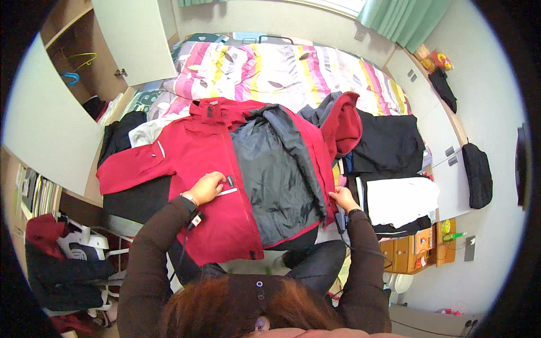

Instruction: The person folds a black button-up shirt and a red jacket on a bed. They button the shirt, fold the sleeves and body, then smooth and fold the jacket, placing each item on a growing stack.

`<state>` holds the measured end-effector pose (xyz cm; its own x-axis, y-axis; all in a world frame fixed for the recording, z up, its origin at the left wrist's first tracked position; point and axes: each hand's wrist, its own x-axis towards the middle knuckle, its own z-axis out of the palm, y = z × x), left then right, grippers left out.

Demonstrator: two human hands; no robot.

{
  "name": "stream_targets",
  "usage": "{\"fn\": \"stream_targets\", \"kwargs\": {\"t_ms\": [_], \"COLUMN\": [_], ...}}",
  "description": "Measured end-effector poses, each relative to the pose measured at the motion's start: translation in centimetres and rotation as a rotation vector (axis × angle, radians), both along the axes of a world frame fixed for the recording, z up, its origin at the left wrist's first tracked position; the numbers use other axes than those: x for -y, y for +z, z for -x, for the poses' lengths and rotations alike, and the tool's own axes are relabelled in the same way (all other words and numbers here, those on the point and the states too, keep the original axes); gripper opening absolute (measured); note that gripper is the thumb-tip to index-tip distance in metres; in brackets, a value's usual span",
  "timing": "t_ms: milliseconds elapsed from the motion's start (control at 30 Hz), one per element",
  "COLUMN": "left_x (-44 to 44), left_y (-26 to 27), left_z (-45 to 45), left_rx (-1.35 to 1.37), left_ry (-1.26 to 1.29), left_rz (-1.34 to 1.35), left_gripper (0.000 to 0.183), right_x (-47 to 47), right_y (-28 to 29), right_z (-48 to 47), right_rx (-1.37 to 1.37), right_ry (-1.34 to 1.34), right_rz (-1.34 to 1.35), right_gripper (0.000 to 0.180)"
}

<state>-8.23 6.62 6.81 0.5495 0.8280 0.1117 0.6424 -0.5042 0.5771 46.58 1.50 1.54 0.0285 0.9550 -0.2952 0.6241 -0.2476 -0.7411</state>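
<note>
A red jacket [198, 156] with a dark grey lining [270, 169] lies spread open over the bed and my lap, one sleeve [127, 169] stretched to the left. Its hood [342, 126] is at the upper right. My left hand [207, 188] rests on the left front panel, fingers curled beside a small dark tab and a pale strip; whether they grip cloth is unclear. At the other front edge, my right hand [343, 198] pinches the red fabric between thumb and finger. Both wrists wear dark bands with cables attached nearby.
Folded black clothing [389, 143] and a white folded garment [401, 198] lie to the right. A striped quilt [279, 72] covers the bed behind. Left are an open wardrobe door [135, 42] and a chair piled with clothes [63, 262]. A wooden drawer unit [401, 255] stands lower right.
</note>
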Motion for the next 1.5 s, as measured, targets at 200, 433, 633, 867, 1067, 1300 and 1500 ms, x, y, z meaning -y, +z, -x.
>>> {"fn": "stream_targets", "kwargs": {"t_ms": [200, 433, 633, 867, 1067, 1300, 1500], "left_x": [0.0, 1.3, 2.4, -3.9, -13.4, -19.4, -24.1], "left_y": [-0.1, -2.4, 1.0, 1.6, 2.3, 2.4, 0.9], "left_z": [-0.8, -2.1, -4.4, -11.3, -13.2, -16.5, -12.8], "left_rx": [0.139, 0.764, 0.091, -0.342, -0.342, -0.259, 0.112], "left_ry": [0.049, 0.270, 0.284, 0.076, 0.372, 0.412, 0.662], "left_rz": [0.206, 0.873, 0.005, -0.088, -0.211, -0.353, -0.088], "left_gripper": [0.019, 0.040, 0.073, 0.054, 0.029, 0.046, 0.020], "right_x": [2.0, 2.2, 4.9, 4.5, 2.8, 2.0, -1.3], "right_y": [10.7, 13.1, 4.4, 1.8, -0.9, -5.3, 6.2], "right_z": [7.5, 27.6, 33.1, 28.5, 17.6, 15.2, 11.1], "right_rx": [-0.110, 0.110, 0.103, -0.060, 0.099, 0.038, 0.045], "right_ry": [0.323, 0.933, 1.097, 0.797, -0.098, -0.202, -0.130], "right_rz": [-0.373, -0.696, -0.492, -0.612, -0.312, -0.089, -0.767], "right_gripper": [0.027, 0.013, 0.018, 0.021, 0.032, 0.030, 0.026]}}
